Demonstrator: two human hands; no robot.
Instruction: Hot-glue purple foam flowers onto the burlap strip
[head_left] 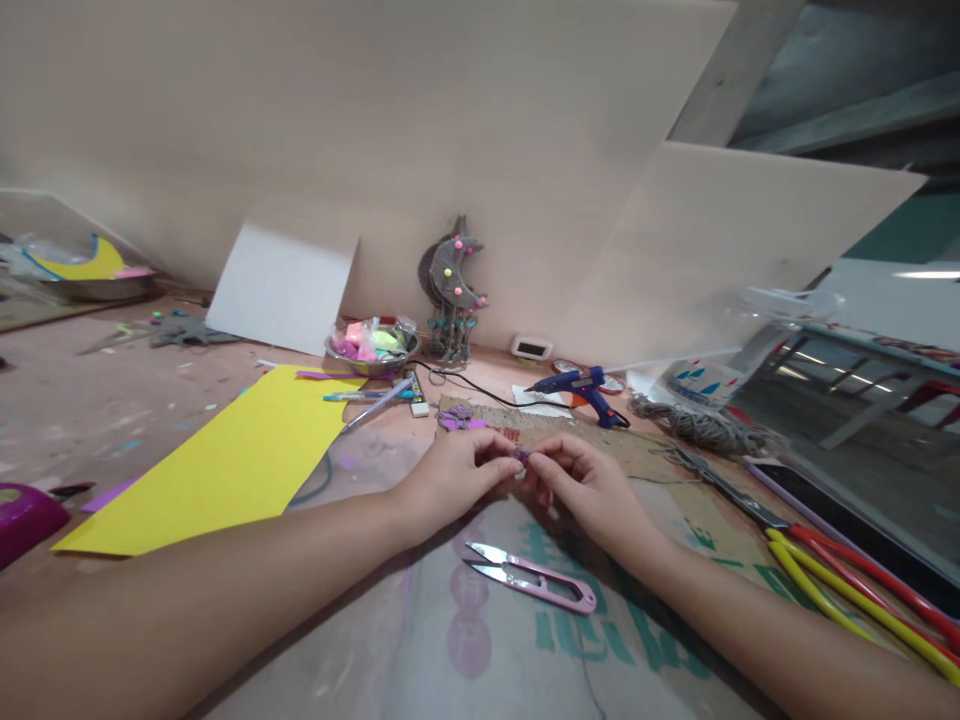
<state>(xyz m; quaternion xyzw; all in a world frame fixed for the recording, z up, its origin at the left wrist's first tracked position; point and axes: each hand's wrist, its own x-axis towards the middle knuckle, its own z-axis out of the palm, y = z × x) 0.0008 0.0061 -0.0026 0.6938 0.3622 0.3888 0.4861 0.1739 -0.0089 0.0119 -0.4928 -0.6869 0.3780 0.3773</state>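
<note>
My left hand and my right hand meet over the middle of the table. Pinched between both sets of fingertips is a small purple and grey piece, too small and too covered to name. Just below the hands lie pink thread snips, blades pointing left. Beyond my left fingers, several purple cut-outs with grey string rest on a piece of cardboard.
Yellow paper lies to the left. Behind stand a bowl of coloured clay packets, a grey moon ornament and a blue glue gun with its cord. At right are large scissors, a phone and grey yarn.
</note>
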